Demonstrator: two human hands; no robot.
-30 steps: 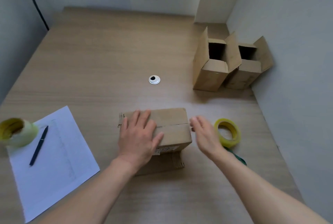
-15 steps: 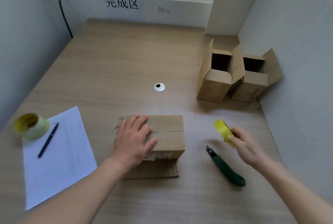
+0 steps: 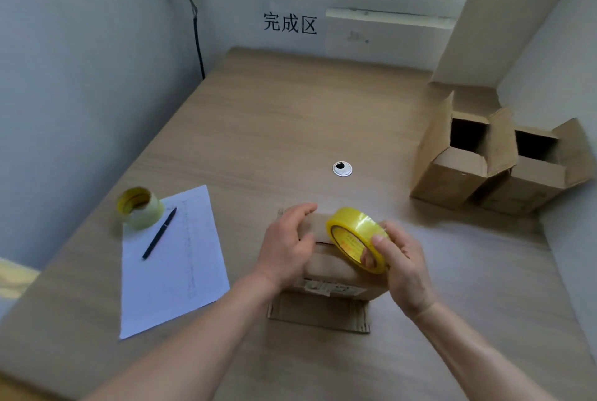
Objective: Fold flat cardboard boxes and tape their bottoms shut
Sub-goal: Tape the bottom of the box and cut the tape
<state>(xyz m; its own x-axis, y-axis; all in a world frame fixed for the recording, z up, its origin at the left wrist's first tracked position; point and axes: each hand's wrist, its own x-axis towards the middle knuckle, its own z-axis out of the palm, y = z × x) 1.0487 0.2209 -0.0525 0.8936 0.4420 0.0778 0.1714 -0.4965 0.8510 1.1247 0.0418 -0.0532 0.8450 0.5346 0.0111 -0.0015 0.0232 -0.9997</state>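
Near the lower middle of the frame, a cardboard box (image 3: 336, 271) sits on the wooden worktop (image 3: 290, 116) with its bottom flaps folded shut and facing up, a seam running across them. No tape looks laid over that seam yet.

Risks, as a judgement: the left hand (image 3: 286, 247) hovers with curved fingers over the left part of the box, and whether it presses the flaps cannot be told. If it does not, the flaps may spring open and the tape could land crooked or stick to itself. The loose end of the tape may also be hard to find.

The right hand (image 3: 399, 266) reaches in from the lower right, its grip pinching a yellow roll of tape (image 3: 357, 242) on edge, thumb on the outer band, just above the box's right side.

At upper right stand two open boxes (image 3: 452, 171). At left lie a second tape roll (image 3: 140, 207), a pen (image 3: 160, 232) and a sheet of paper (image 3: 174, 271).
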